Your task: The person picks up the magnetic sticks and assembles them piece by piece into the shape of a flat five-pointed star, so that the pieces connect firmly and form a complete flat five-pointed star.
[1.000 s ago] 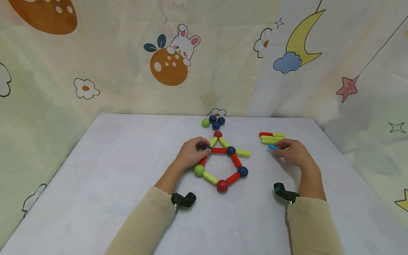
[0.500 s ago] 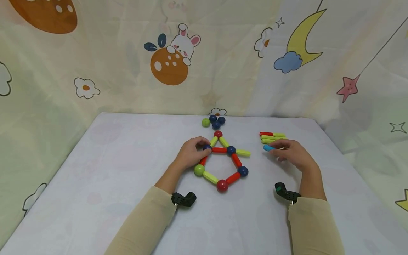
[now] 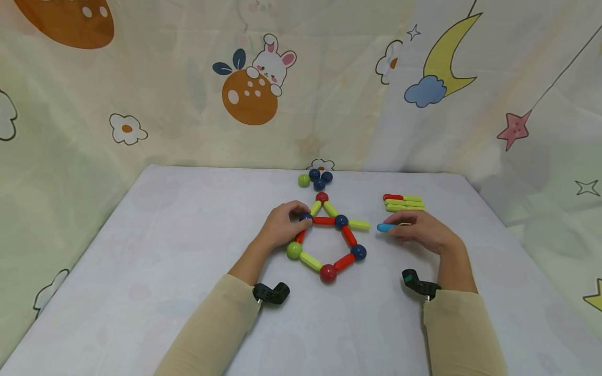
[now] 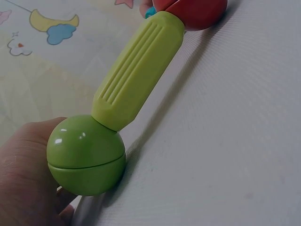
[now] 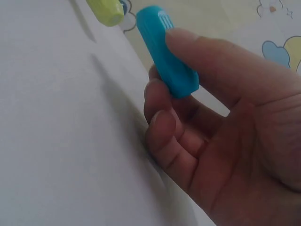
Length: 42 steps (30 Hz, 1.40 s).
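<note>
On the table lies a figure of balls and rods: a ring of red rods (image 3: 349, 236) and a yellow-green rod (image 4: 138, 70), topped by a triangle with a red ball (image 3: 322, 197). My left hand (image 3: 284, 225) grips the dark blue ball (image 3: 305, 218) at the ring's upper left, partly hiding it. Close below that hand is a green ball (image 4: 87, 155). My right hand (image 3: 420, 230) pinches a blue rod (image 5: 167, 52) between thumb and fingers, above the table. The blue rod points left, apart from the yellow-green rod (image 3: 359, 225) that sticks out from the figure's right-hand blue ball (image 3: 341, 222).
Several loose balls (image 3: 319, 184), dark blue and green, sit behind the figure near the table's back edge. Beyond my right hand lie spare rods (image 3: 403, 203), one red and several yellow-green. A printed cloth (image 3: 188, 104) hangs behind the table (image 3: 188, 235).
My right hand has carried the blue rod left and slightly nearer, away from the spare rods and toward the figure. My left hand stays on its ball.
</note>
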### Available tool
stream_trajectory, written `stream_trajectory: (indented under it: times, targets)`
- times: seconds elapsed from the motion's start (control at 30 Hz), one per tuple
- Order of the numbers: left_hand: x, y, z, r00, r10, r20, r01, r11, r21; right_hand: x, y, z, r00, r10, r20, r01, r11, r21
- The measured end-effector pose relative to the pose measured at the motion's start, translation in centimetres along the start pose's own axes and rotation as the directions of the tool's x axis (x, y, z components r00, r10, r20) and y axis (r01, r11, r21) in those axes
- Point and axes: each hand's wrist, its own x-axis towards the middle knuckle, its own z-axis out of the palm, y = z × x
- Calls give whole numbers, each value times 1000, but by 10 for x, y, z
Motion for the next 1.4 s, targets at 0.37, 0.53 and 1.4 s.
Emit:
stream_trajectory:
  times: [0.37,0.53,1.4]
  targets:
    - [1,-1,0,1000,13,-4,-13,1000,2,10,-6,14,993,-17,114,10,998,59]
    - [1,-1,0,1000,28,-7,-28,999,16,12,-10,18,982,-23,189,9,997,75]
    - [1,-2,1,1000,25,-4,-25,1000,8,16,-17,27,980,16,197,-64,968,242]
